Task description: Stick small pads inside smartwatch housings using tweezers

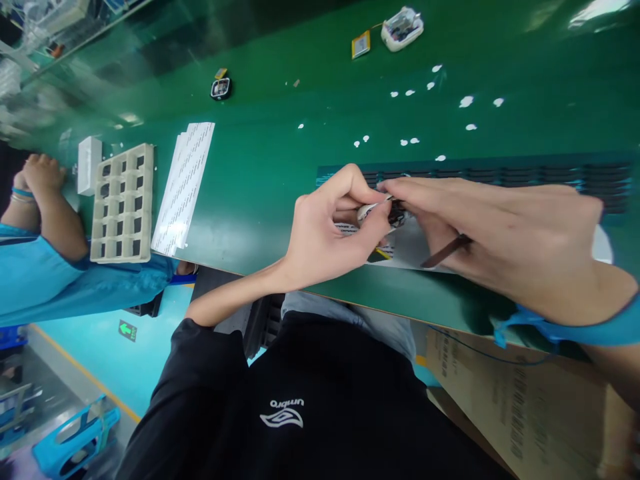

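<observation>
Now the left hand pinches a device, the right hand a dark strip

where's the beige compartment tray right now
In the head view, the beige tray sits on the left side of the green table, between a white box and the white printed sheets.
</observation>
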`<state>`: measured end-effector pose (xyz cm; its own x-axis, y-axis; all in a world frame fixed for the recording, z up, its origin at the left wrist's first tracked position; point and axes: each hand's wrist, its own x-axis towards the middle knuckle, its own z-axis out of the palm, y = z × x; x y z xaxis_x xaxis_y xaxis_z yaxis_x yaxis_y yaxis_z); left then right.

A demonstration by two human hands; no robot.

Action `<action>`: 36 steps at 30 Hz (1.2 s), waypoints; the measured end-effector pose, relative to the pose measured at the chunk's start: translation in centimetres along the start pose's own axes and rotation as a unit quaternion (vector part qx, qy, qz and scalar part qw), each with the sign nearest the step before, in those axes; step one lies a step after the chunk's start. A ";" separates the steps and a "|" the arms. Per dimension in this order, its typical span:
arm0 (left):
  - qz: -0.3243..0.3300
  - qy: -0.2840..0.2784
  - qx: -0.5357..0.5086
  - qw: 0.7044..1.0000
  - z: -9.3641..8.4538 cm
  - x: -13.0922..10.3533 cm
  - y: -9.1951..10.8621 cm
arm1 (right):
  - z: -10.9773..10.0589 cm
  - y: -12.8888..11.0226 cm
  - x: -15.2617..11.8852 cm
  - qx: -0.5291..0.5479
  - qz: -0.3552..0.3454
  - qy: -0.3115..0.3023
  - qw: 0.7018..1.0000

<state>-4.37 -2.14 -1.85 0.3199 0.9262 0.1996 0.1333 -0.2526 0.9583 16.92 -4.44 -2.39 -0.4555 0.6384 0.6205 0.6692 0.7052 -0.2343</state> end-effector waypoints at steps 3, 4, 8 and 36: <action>0.003 -0.019 -0.035 0.999 -0.4 -0.1 0.4 | 0.1 -0.3 0.4 0.097 0.053 0.025 0.993; 0.003 -0.023 -0.033 0.999 -0.5 -0.2 0.6 | 0.1 -0.4 0.6 0.129 0.073 0.027 0.989; 0.011 -0.023 -0.006 1.000 -0.5 -0.7 0.8 | 0.4 -1.0 1.5 0.217 0.166 0.030 0.961; -0.033 -0.077 0.031 0.996 -1.4 -0.6 1.2 | 0.2 0.0 2.6 0.439 0.364 0.047 0.820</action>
<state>-5.69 -2.58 -0.50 0.4474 0.8890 0.0979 0.2151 -0.2132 0.9530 15.61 -2.66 -0.92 -0.0481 0.9914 0.1220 0.0446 0.1241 -0.9913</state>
